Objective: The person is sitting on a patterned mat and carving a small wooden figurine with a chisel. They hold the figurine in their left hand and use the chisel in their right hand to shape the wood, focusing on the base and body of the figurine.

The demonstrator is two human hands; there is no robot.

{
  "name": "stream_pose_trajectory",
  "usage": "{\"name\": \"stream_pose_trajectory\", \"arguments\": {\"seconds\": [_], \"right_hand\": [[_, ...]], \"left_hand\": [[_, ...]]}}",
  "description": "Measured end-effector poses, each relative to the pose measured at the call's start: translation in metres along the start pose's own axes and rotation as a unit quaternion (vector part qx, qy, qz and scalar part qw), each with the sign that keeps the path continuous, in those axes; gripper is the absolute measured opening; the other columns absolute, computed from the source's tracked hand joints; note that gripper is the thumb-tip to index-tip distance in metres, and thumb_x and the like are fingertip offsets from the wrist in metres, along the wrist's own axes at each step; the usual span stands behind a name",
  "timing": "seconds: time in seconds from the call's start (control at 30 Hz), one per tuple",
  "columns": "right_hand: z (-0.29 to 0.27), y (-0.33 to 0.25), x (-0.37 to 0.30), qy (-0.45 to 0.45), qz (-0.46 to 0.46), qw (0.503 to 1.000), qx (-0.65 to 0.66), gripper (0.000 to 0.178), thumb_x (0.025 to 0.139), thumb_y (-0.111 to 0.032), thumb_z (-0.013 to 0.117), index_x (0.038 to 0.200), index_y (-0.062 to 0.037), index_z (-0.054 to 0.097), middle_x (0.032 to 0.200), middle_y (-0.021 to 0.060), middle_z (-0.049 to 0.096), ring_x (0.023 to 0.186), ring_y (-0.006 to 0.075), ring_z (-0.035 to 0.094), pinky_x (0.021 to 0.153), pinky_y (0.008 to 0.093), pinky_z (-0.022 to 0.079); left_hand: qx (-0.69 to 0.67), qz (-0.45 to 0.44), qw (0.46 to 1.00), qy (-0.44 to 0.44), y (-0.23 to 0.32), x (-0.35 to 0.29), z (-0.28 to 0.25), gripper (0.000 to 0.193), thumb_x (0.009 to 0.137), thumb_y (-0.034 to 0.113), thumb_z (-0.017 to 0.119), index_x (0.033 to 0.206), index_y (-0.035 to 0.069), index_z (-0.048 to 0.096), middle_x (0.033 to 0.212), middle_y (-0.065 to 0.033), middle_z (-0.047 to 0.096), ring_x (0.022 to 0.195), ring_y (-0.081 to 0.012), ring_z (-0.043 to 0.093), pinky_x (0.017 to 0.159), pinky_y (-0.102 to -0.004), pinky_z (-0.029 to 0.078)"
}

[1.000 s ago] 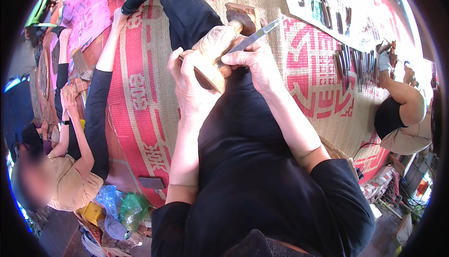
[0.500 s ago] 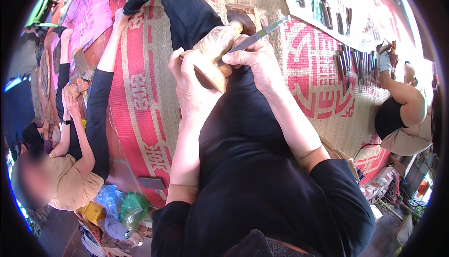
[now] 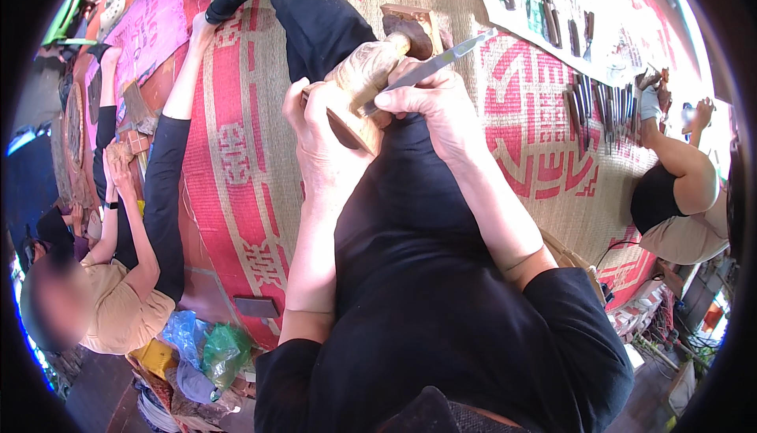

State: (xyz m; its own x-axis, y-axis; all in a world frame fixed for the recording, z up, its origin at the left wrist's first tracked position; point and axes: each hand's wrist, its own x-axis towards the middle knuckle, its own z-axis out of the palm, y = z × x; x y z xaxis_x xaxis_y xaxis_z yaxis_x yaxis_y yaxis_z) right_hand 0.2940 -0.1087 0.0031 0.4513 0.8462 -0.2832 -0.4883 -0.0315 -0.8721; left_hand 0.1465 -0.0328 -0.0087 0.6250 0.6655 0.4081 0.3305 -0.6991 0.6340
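A pale wooden carving (image 3: 361, 74) with a rounded body and a flat, darker-faced base is held in front of me, over my lap. My left hand (image 3: 323, 129) is closed round the base, fingers over its left edge. My right hand (image 3: 430, 110) pinches a long, flat metal carving tool (image 3: 445, 58) between thumb and fingers. The tool slants from the carving's lower right side up to a bright end at the upper right. Its lower end lies against the wood near the base. Some of my right fingers are hidden behind the tool and the carving.
A brown wooden block (image 3: 410, 23) stands just beyond the carving. Rows of chisels (image 3: 603, 113) lie on the red-and-tan mat (image 3: 260, 149), with more on a white sheet (image 3: 505, 11). A person (image 3: 118, 299) sits at left holding a wooden piece; another person's leg (image 3: 682, 169) is at right.
My right hand and the tool have shifted slightly; the tool's lower end now shows lower on the carving, near the base. My left hand keeps its hold. The person at right has moved a hand.
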Motion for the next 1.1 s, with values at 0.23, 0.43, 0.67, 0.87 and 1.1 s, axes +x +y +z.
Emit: {"name": "stream_pose_trajectory", "arguments": {"seconds": [0.23,0.43,0.67,0.87,1.1], "right_hand": [[0.003,-0.002,-0.001,0.041,-0.038,0.998,-0.036,0.012,0.070,-0.001,0.075,0.071,-0.0028,0.063,0.070,-0.0009,0.057,0.070,0.0100,0.055,0.068,0.0246,0.043],[0.008,-0.010,-0.002,0.034,-0.024,0.999,-0.031,0.011,0.070,0.000,0.074,0.073,-0.0028,0.064,0.072,0.0004,0.060,0.072,0.0096,0.056,0.068,0.0247,0.045],[0.002,-0.008,-0.003,0.007,0.002,1.000,0.011,0.011,0.070,-0.002,0.075,0.071,-0.0025,0.065,0.073,0.0004,0.060,0.072,0.0105,0.057,0.069,0.0252,0.046],[0.008,-0.008,0.000,0.053,-0.035,0.997,-0.040,0.012,0.069,-0.002,0.075,0.070,-0.0025,0.064,0.073,0.0003,0.059,0.072,0.0104,0.056,0.070,0.0261,0.046],[-0.001,0.001,-0.001,-0.008,-0.024,1.000,0.000,0.010,0.069,-0.004,0.074,0.074,0.0001,0.066,0.080,0.0048,0.067,0.077,0.0116,0.060,0.075,0.0270,0.046]], "left_hand": [[0.000,-0.022,1.000,-0.006,0.003,0.000,0.000,0.096,0.050,0.002,0.086,0.129,0.011,0.034,0.128,-0.0192,0.035,0.120,-0.0394,0.041,0.098,-0.0475,0.042],[-0.005,-0.027,1.000,-0.005,0.002,-0.003,0.002,0.097,0.050,0.002,0.087,0.131,0.011,0.032,0.129,-0.0193,0.034,0.121,-0.0398,0.041,0.098,-0.0472,0.042],[0.007,-0.023,1.000,-0.003,0.003,-0.002,0.002,0.097,0.051,0.002,0.086,0.131,0.012,0.032,0.129,-0.0189,0.034,0.121,-0.0396,0.041,0.098,-0.0474,0.042],[-0.001,-0.043,0.999,-0.010,0.003,-0.003,0.001,0.097,0.051,0.003,0.086,0.131,0.012,0.032,0.130,-0.0189,0.034,0.121,-0.0390,0.042,0.097,-0.0470,0.043],[0.000,-0.016,1.000,-0.003,0.001,0.000,0.000,0.096,0.050,0.003,0.087,0.130,0.012,0.033,0.129,-0.0184,0.035,0.120,-0.0387,0.042,0.097,-0.0472,0.043]]}}
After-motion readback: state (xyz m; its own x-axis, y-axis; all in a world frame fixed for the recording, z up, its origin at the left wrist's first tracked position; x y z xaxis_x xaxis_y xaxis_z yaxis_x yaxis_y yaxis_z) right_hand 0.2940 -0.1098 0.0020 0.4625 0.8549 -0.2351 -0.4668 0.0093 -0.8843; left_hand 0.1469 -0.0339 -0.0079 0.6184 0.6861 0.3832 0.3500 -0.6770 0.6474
